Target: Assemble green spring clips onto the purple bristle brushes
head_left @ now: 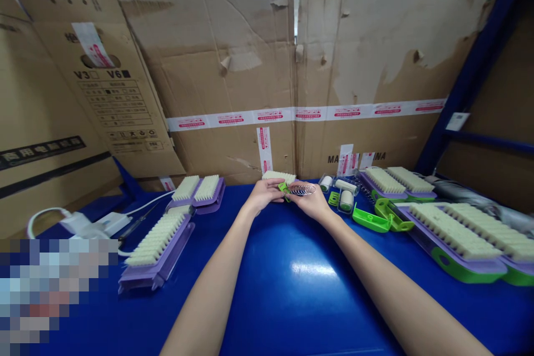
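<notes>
A small green plastic part (284,188) is pinched between my two hands near the back of the blue table. My left hand (262,198) grips it from the left, fingers closed. From the right, my closed right hand (316,206) meets the same part. A metal coil spring (303,190) extends rightward from it, across the back of that hand; whether the fingers grip the spring itself is unclear. Just behind, partly covered by the hands, lies a cream bristle block (277,176).
Purple-based bristle pads (161,239) lie at left beside a white charger and cable (79,222). Right of my hands are small white rollers (346,200), green plastic pieces (372,219) and purple-green pads (459,239). Cardboard sheets (229,78) wall off the back.
</notes>
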Demonstrator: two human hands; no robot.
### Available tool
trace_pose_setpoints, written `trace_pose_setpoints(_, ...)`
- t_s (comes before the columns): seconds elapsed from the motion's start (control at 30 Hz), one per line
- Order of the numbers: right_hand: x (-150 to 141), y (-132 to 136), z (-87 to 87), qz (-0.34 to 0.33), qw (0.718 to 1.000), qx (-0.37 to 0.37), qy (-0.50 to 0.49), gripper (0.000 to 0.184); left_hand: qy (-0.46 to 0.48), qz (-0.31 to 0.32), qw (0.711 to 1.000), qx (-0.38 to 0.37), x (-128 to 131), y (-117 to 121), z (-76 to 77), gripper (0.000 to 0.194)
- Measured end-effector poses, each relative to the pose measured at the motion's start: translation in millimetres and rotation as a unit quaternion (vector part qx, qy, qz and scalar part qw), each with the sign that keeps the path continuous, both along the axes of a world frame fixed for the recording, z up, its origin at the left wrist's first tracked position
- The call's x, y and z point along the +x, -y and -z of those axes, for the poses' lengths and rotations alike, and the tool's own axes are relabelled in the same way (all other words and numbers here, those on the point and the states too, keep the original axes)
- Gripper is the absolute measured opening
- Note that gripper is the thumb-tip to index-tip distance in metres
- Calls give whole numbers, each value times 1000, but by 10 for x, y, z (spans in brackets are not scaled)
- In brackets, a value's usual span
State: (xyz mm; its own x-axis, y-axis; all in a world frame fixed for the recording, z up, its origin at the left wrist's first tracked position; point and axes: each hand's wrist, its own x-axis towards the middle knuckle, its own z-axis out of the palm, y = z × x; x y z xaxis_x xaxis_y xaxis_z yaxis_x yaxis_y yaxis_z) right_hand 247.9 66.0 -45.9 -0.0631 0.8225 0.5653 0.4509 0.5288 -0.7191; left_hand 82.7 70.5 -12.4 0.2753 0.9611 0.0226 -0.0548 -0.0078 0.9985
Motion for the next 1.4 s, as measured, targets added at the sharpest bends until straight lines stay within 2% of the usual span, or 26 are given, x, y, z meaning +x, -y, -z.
trace_pose_setpoints(0.7,-22,27,-39,0,1000,-1,-29,15,10,-7,1000,0,5,5,-6,52)
trace_pose_setpoints(0.87,-19,16,-34,5,1000,17,-11,14,19,-19,1000,9,17,-6,1,46)
trace_pose_setpoints(1.1,-22,75,-88,65,991,71,89,19,37,-13,998,46,23,-1,2,41)
trace_pose_setpoints(1.27,-31,87,-99,66,991,76,86,17,48,-12,998,50,49,1,0,35)
trace_pose_setpoints(1.4,-42,104,-116,50,995,60,57,15,43,-28,998,21,86,4,-4,17)
